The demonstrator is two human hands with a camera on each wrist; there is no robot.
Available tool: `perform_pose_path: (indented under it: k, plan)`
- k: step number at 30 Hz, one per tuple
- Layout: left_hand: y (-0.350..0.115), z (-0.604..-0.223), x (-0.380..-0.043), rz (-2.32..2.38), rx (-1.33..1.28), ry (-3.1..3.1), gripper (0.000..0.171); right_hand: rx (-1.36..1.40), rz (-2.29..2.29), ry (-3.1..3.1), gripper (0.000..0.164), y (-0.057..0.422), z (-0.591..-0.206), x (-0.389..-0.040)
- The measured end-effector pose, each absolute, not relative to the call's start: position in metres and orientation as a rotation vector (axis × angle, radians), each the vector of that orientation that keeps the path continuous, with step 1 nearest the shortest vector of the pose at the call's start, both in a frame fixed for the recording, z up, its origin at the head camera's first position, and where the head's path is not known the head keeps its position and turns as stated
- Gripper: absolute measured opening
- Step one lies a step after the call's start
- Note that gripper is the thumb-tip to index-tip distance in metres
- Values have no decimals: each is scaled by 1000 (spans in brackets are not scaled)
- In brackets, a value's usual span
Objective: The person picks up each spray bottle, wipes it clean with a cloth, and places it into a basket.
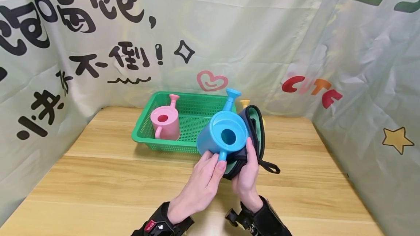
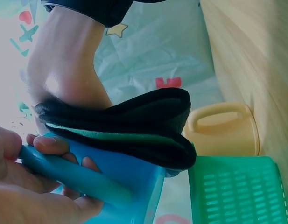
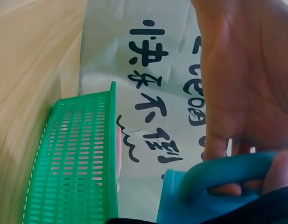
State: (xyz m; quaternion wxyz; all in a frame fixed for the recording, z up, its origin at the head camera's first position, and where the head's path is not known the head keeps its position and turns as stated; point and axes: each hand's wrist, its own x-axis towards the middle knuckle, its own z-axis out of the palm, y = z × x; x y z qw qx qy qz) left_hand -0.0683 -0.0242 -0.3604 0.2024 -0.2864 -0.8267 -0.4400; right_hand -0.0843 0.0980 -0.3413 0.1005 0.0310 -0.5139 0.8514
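A blue watering can [image 1: 210,139] is held up over the near right part of the green basket, its round opening tilted towards me. My left hand [image 1: 201,183] grips its handle; in the left wrist view the fingers curl round that handle [image 2: 83,177]. Against the can's right side lies a folded navy cloth item [image 1: 258,126] with black edging, teal lining and a hanging black loop. My right hand [image 1: 247,177] holds this folded item from below and the right, one digit extended upward along it; its other fingers are largely hidden.
The green basket [image 1: 144,140] stands at the back of the wooden table [image 1: 124,192] with a pink watering can [image 1: 168,128] in its left end. A yellow watering can [image 2: 225,133] stands just beyond the basket's right end, mostly hidden from the head view. Printed fabric [image 1: 256,39] encloses the back and sides.
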Motion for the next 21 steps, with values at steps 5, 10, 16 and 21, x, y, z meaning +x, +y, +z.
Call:
perform_pose_path:
  k: [5,10,16,21]
  plan:
    - [-24,-359,-68,-1237,-802,-2320,23,99,2543,-1520,55,103,-339,-86]
    - [-24,-359,-68,-1243,-810,-2321,23,87,2547,-1512,55,105,-338,-88]
    - [-25,-358,-66,-1267,-802,-2336,23,89,2541,-1492,54,102,-342,-86]
    - [-26,-359,-66,-1271,-807,-2321,25,97,2538,-1474,52,98,-344,-85]
